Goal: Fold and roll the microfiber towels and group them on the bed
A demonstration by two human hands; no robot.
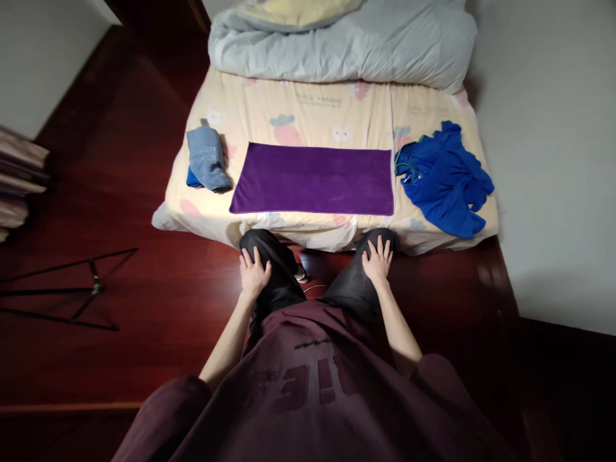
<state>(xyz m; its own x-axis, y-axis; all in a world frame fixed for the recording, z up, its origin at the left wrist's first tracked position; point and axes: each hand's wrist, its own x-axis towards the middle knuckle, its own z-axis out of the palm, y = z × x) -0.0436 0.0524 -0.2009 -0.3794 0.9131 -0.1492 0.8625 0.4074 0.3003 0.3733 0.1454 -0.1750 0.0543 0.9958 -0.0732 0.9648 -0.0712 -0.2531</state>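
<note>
My left hand (255,272) rests on my left knee, fingers apart, holding nothing. On the other knee lies my right hand (378,260), its fingers spread over the dark trousers. Just beyond my knees a purple cloth (315,179) is laid out flat on the bed. To its right sits a crumpled blue garment (445,179) with a thin green cord at its left side. A folded grey-blue cloth bundle (208,156) lies to the left of the purple cloth, on top of a folded bright blue cloth (193,179).
The bed has a cream patterned sheet (269,99). A grey quilt (346,48) is heaped at its far end. Black tripod legs (96,287) stand on the dark red floor (158,346) at left. A wall (553,160) runs close along the right.
</note>
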